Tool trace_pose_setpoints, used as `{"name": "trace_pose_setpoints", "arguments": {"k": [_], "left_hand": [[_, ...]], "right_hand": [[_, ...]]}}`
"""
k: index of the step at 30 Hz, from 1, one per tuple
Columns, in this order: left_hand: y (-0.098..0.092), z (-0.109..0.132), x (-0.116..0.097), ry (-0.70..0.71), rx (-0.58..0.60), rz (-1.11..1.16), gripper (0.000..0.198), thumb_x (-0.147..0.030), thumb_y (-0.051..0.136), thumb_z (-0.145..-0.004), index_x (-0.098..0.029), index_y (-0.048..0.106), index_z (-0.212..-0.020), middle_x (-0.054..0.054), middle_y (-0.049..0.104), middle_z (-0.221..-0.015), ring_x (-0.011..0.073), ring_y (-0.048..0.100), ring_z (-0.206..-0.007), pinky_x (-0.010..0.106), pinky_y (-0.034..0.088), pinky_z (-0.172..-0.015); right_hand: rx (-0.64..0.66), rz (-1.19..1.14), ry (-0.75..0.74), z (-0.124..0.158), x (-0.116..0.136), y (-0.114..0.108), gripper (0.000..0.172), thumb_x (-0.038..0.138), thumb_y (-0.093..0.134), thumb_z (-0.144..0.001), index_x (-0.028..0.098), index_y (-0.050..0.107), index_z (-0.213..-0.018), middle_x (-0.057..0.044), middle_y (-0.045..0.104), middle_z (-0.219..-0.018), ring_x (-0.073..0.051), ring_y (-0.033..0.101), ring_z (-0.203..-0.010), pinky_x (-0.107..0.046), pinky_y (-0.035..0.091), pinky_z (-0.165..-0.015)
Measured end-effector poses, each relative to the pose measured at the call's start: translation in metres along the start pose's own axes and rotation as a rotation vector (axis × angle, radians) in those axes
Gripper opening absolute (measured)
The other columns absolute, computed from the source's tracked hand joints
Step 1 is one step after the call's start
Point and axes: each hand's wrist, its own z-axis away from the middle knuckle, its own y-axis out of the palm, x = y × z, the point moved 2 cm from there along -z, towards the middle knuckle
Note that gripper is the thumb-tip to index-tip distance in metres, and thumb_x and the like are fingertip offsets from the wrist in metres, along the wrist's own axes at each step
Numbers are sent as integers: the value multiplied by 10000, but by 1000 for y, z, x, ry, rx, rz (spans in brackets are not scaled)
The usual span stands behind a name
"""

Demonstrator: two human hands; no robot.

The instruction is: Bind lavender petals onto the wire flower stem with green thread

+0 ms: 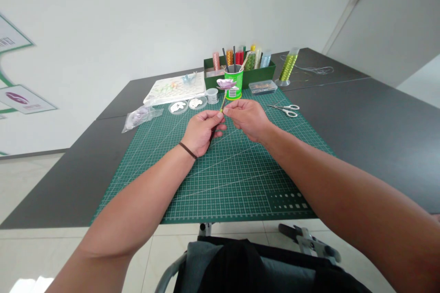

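Observation:
A handmade flower (pixel 226 84) with pale purple petals stands upright on a thin stem over the cutting mat. My left hand (pixel 202 132) is closed around the lower stem, thumb and index finger pinching it just under a yellow-green stretch. A dark length, partly hidden, runs down through that palm. Close against the stem on its other side, my right hand (pixel 248 119) is closed in a pinch at thumb and index finger. What lies between those fingertips is too small to make out. Behind the flower is a green tin (pixel 238 78) with dark sticks in it.
The green cutting mat (pixel 220 187) covers the table's middle. White scissors (pixel 287 109) lie right, near a clear flat box (pixel 263 87). Behind are a green box (pixel 263 74) of thread spools and a yellow-green spool (pixel 288 67). Left are petal dishes (pixel 178 107), a white board (pixel 158 91) and a plastic bag (pixel 139 116).

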Motion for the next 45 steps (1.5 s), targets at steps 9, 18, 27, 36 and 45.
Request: {"name": "trace_pose_setpoints", "arguments": {"k": [9, 18, 27, 36, 45], "left_hand": [[1, -1, 1, 85, -21, -41, 179, -156, 835, -853, -165, 663, -805, -51, 602, -648, 49, 507, -515, 172, 331, -468], [4, 1, -1, 17, 36, 6, 210, -218, 708, -988, -143, 683, -794, -15, 601, -667, 47, 434, -519, 166, 291, -479], [2, 0, -2, 37, -24, 9, 166, -186, 717, -978, -144, 702, -818, -24, 596, -693, 44, 428, -522, 156, 268, -455], [1, -2, 0, 98, -26, -55, 117, -175, 739, -962, -147, 716, -850, -29, 599, -706, 51, 467, -549, 156, 309, -462], [-2, -4, 3, 105, -26, -75, 140, -162, 745, -945, -165, 800, -1074, -27, 623, -738, 61, 497, -575, 173, 335, -489]], "right_hand": [[-12, 36, -12, 0, 0, 0, 188, 261, 817, -788, 204, 646, -736, 46, 575, -608, -94, 433, -551, -256, 320, -498], [9, 0, -29, -1, -1, 0, 152, 207, 767, -821, 202, 643, -733, 24, 627, -662, -96, 503, -592, -248, 370, -523], [7, 2, -27, -1, 0, -2, 220, 288, 845, -789, 196, 649, -753, 43, 587, -633, -89, 452, -568, -249, 338, -509], [39, -22, -36, -2, -1, -2, 225, 274, 847, -800, 195, 641, -753, 61, 552, -598, -83, 428, -553, -248, 310, -506], [74, -44, -50, -3, -2, -2, 316, 368, 914, -736, 201, 645, -745, 61, 543, -599, -92, 440, -575, -259, 296, -513]]}}
